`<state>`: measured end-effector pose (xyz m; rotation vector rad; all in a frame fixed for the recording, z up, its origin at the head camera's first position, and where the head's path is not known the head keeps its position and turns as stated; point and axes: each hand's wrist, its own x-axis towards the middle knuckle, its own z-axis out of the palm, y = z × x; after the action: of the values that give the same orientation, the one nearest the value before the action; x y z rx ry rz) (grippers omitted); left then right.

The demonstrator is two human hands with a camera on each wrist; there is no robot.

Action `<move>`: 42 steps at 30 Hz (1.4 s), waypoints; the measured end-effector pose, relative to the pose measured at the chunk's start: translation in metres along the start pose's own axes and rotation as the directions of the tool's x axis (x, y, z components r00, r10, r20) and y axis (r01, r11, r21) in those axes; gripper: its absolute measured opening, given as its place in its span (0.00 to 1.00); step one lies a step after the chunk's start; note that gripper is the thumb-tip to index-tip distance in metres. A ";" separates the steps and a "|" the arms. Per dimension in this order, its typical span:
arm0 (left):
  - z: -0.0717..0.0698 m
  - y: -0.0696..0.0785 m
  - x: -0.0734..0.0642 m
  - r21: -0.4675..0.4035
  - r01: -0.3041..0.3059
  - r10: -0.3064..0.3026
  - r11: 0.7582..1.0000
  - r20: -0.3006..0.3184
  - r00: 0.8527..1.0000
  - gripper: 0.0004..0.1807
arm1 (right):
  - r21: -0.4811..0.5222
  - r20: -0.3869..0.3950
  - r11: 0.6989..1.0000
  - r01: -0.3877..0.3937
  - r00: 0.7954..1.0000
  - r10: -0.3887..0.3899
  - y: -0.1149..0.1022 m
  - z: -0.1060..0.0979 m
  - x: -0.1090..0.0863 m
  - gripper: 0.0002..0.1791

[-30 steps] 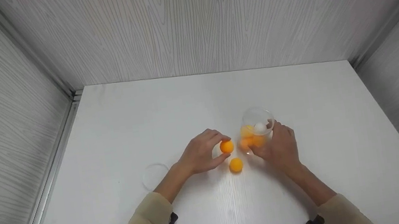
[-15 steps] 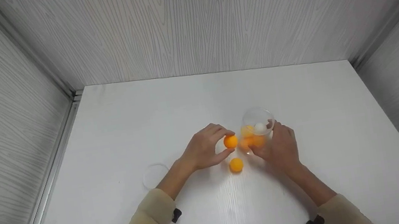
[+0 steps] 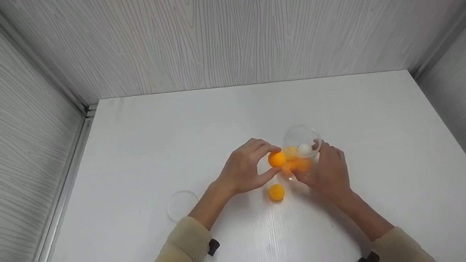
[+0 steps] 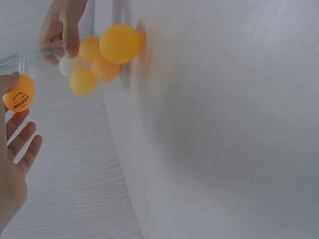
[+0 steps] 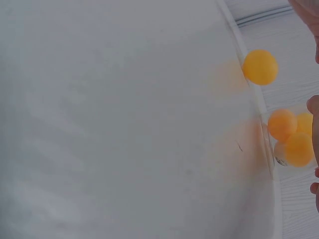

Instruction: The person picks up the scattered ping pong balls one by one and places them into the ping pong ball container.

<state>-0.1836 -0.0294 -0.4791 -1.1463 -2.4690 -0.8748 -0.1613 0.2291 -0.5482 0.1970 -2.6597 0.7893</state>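
My left hand (image 3: pixel 241 169) pinches an orange ping-pong ball (image 3: pixel 276 159) between thumb and fingertips, close to the left side of a clear plastic cup (image 3: pixel 295 130). Dark lettering shows on that ball in the left wrist view. My right hand (image 3: pixel 331 174) grips the cup, which stands upright on the table. Inside it lie several orange balls (image 4: pixel 104 68) and a white ball (image 3: pixel 304 150); the right fingers hide part of them. One loose orange ball (image 3: pixel 276 192) rests on the table in front of the cup, between the two hands.
A clear round lid (image 3: pixel 178 205) lies flat on the white table (image 3: pixel 195 123), left of my left forearm. Grey wood-grain panels (image 3: pixel 217 27) rise behind the table and along both sides.
My left hand has moved right and away from me, bringing the pinched ball up to the cup. The right hand, cup and loose ball have stayed in place.
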 end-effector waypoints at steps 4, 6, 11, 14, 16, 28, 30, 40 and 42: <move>0.000 0.002 0.004 -0.009 -0.005 0.005 1.000 -0.012 1.000 0.19 | -0.017 0.003 1.000 -0.002 1.000 0.002 -0.001 -0.001 -0.001 0.51; 0.001 0.003 0.006 -0.012 -0.010 0.010 1.000 -0.023 1.000 0.19 | -0.038 0.003 0.999 -0.004 1.000 0.004 -0.002 -0.002 -0.001 0.50; -0.001 0.006 0.012 -0.014 -0.025 0.025 1.000 -0.040 0.999 0.19 | -0.060 0.008 0.998 -0.015 1.000 0.015 -0.003 -0.002 -0.001 0.49; -0.002 0.009 0.016 -0.013 -0.028 0.028 1.000 -0.034 0.999 0.19 | -0.058 0.000 0.998 -0.004 1.000 0.004 -0.002 -0.001 -0.001 0.48; -0.003 0.010 0.018 -0.015 -0.031 0.031 0.999 -0.032 0.999 0.20 | -0.058 -0.014 0.998 0.014 1.000 -0.014 -0.002 -0.001 -0.001 0.48; -0.003 0.017 0.035 -0.049 -0.041 0.038 0.998 -0.052 0.998 0.20 | -0.035 -0.035 0.998 0.049 0.998 -0.050 -0.001 0.000 0.000 0.48; -0.002 0.017 0.038 -0.046 -0.036 0.034 0.998 -0.043 0.998 0.20 | -0.046 -0.036 0.997 0.054 0.998 -0.056 -0.001 0.000 0.000 0.49; 0.005 0.021 0.055 -0.042 -0.064 0.063 0.997 -0.020 0.998 0.20 | -0.044 -0.030 0.996 0.072 0.997 -0.073 0.003 0.001 0.000 0.47; 0.006 0.022 0.058 -0.031 -0.071 0.070 0.997 -0.010 0.997 0.20 | -0.043 -0.022 0.997 0.060 0.998 -0.061 0.003 0.001 -0.001 0.48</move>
<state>-0.2047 0.0202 -0.4472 -1.2295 -2.4002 -0.8999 -0.1619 0.2312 -0.5513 0.2550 -2.6326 0.7113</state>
